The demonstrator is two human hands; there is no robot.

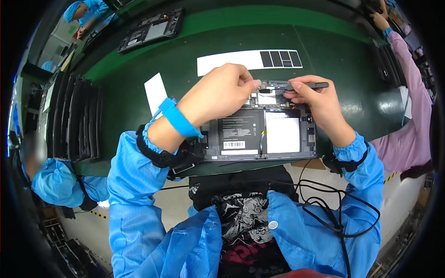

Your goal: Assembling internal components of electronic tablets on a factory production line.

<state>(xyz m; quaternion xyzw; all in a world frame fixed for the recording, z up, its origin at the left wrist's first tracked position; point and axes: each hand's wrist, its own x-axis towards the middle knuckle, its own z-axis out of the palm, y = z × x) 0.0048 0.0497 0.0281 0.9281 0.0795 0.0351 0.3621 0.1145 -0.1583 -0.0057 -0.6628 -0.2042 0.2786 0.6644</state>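
An opened laptop base (311, 132) lies in front of me, with its circuit board (276, 99) on the far side and a black battery (237, 127) on the near side. My left hand (222, 92), with a blue wrist strap (178, 118), reaches over the board's left part. Its thumb and finger are pinched beside a small black piece (264, 91); whether they hold anything is hidden. In my right hand (320, 99) is a slim black tool, probably tweezers (316, 85), its tip pointing left at that piece.
Beyond the laptop lies a white sheet with black rectangular stickers (273, 59); a white card (156, 90) is left of it. Dark laptop parts (76, 118) stand in a row at left. Another opened laptop (153, 30) sits farther back. A co-worker's pink sleeve (408, 78) is at right.
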